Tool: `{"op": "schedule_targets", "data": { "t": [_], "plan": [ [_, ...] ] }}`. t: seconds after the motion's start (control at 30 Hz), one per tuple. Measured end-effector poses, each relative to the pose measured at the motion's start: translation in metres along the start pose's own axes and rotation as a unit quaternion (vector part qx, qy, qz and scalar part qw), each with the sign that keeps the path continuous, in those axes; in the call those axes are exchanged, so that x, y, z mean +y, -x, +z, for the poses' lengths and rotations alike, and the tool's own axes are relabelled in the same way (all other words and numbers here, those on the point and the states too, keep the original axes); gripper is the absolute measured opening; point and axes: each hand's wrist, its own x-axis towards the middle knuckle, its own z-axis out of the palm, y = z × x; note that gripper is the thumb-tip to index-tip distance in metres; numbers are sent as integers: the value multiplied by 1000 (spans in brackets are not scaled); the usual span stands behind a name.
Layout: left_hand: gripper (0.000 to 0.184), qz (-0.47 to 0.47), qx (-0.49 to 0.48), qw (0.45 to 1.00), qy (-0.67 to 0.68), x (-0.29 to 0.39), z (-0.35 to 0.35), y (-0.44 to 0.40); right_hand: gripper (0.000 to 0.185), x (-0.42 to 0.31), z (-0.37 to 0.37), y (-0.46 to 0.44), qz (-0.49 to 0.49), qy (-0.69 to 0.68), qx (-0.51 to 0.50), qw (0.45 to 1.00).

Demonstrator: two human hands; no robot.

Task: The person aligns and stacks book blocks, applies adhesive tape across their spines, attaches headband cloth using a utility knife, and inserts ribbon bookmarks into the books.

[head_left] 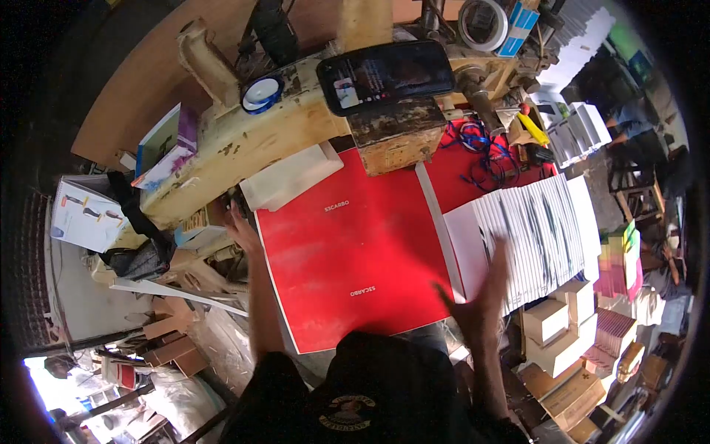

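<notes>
My left hand point(241, 228) is at the left edge of a red printed sheet point(355, 251), beside the cream-painted machine bed point(244, 155). Its fingers look extended, with nothing visible in them. Over the sheet's right side, my right hand point(477, 307) is spread, thumb apart from the fingers and smeared by motion. It is nearest to a fanned stack of white sheets or booklets point(532, 237). Red paper with white borders and small white lettering covers the work surface. A pale flat piece point(292, 177) overlaps the sheet's upper left corner. Against its top edge sits a worn wooden block point(399, 137).
A phone point(386, 76) lies above the block. Blue ribbon point(484, 152) and a yellow cutter-like tool point(532, 129) are at upper right. Tape rolls point(262, 94) sit on the machine. Cartons point(566, 396) and white boxes point(546, 321) stand at lower right.
</notes>
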Motion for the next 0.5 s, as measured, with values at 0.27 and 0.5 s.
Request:
{"op": "schedule_targets", "data": {
  "t": [0.27, 0.5],
  "plan": [
    [74, -243, -360, 892, 124, -17, 17, -43, 78, -55, 248, -114, 48, -273, -122, 953],
    [67, -335, -351, 867, 110, -1, 25, -45, 67, -89, 332, -207, 37, -510, -162, 844]
  ]
}}
